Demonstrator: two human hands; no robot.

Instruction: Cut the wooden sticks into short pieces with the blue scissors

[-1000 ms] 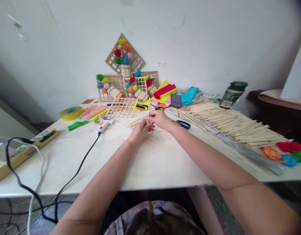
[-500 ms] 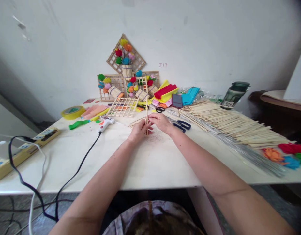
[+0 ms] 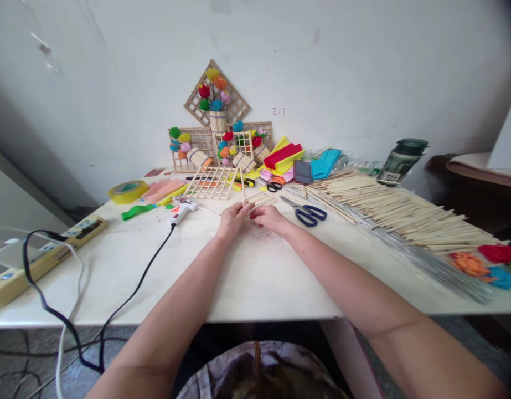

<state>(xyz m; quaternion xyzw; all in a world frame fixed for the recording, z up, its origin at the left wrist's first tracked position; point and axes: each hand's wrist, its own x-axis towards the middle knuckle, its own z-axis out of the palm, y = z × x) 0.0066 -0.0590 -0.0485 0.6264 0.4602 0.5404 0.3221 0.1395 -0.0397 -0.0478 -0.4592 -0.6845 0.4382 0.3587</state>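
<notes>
My left hand [image 3: 233, 219] is closed round thin wooden sticks [image 3: 242, 184], which rise from its fingers and lean slightly left. Close beside it, my right hand [image 3: 270, 218] has its fingers curled in against the sticks' lower part; what it pinches is too small to make out. Behind the hands, loose wooden sticks [image 3: 261, 199] lie on the table. A lattice of sticks [image 3: 209, 184] rests just beyond my left hand. Dark-handled scissors [image 3: 307, 213] lie to the right of my right hand, and small crumbs are scattered beneath both hands.
Left are a white glue gun [image 3: 184, 210], yellow tape [image 3: 128, 191] and a power strip [image 3: 47, 257] with trailing cords. Many wooden sticks [image 3: 400, 208] and wires [image 3: 429, 269] cover the right side. Flower-decorated lattices [image 3: 217, 91] stand against the wall, near coloured paper [image 3: 284, 156] and a bottle [image 3: 402, 160].
The sticks in my left hand have tipped from upright to a slight leftward lean. My right hand has dropped a little, and more of the scissors and the loose sticks behind shows.
</notes>
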